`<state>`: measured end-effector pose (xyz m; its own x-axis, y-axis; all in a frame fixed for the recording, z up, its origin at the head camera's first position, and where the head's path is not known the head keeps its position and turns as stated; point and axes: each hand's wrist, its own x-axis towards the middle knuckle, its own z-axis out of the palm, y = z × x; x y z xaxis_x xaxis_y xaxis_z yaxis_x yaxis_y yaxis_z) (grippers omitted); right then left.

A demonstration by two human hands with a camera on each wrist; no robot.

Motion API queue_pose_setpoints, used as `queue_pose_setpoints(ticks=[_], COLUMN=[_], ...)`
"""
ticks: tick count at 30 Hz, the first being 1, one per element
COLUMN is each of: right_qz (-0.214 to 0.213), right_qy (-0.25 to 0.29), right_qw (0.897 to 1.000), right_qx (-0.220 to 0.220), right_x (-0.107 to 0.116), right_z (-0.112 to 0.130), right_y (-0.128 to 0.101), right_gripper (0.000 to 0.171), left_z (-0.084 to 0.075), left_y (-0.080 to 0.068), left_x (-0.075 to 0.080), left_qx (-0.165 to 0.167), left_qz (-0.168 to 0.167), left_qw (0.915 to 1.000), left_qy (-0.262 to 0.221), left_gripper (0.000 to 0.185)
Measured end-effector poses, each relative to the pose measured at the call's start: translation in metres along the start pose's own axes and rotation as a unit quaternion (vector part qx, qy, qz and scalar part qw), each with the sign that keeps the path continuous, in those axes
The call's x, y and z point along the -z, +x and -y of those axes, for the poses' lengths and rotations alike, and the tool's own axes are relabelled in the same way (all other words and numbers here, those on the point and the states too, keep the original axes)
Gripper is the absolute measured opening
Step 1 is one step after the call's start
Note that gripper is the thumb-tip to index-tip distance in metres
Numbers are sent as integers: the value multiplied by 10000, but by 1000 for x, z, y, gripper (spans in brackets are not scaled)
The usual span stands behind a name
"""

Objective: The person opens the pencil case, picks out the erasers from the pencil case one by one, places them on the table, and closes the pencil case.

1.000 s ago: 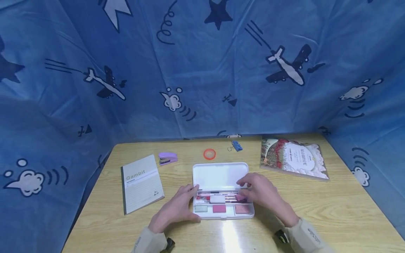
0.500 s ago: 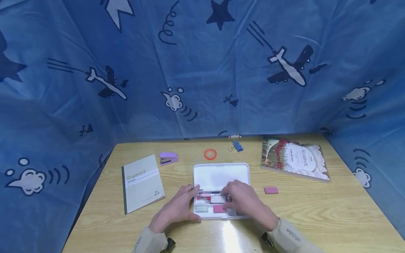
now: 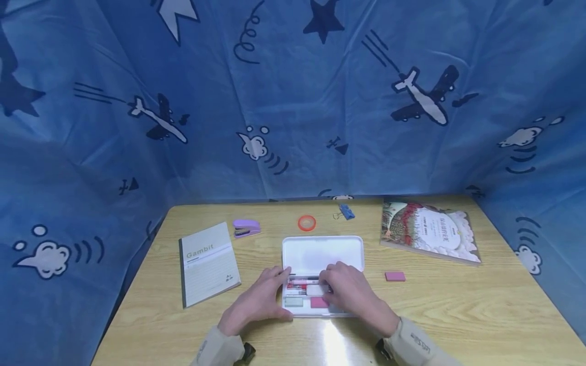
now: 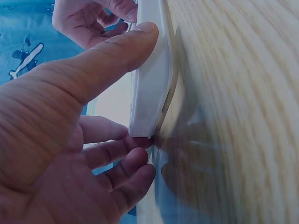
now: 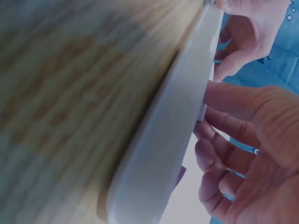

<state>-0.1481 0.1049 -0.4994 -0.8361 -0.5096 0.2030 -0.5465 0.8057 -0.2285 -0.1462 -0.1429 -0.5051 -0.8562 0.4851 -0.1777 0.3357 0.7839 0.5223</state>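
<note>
A white pencil case [image 3: 323,252] stands open at the table's front, its lid leaning back. My left hand [image 3: 258,297] holds its left end, thumb on the front wall and fingers behind, as the left wrist view shows. Over the case's right half, my right hand [image 3: 351,291] pinches a white eraser [image 3: 315,290] at its right end with thumb and fingertips. Pens [image 3: 302,281] lie behind that eraser. In the front compartments sit a pale green eraser [image 3: 293,302] and a pink eraser [image 3: 319,302]; the right compartment is hidden by the hand. A mauve-pink eraser [image 3: 395,276] lies right of the case.
Left of the case lies a Gambit notebook [image 3: 210,264], with a purple stapler [image 3: 246,227] beyond it. Farther back are an orange tape roll [image 3: 306,222] and a blue binder clip [image 3: 346,211]. A picture-covered book [image 3: 430,231] lies at the back right.
The mauve-pink eraser has gone from the case's right end to the table at right. My right hand has moved left to the white eraser. My left hand keeps its hold.
</note>
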Motion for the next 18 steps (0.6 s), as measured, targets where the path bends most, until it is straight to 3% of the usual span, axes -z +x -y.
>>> queue_pose_setpoints(ticks=[11, 18], right_qz=[-354, -507], right_qy=[-86, -45], right_qw=[9990, 9987], right_qx=[249, -44], right_x=[7, 20], right_z=[-7, -29], right_y=[-5, -18], right_gripper=[16, 18], left_z=[0, -1], left_y=[2, 2], left_x=[-1, 0], left_qx=[24, 33], left_qz=[11, 21], left_qw=[10000, 10000], left_qy=[16, 4], left_gripper=[114, 114])
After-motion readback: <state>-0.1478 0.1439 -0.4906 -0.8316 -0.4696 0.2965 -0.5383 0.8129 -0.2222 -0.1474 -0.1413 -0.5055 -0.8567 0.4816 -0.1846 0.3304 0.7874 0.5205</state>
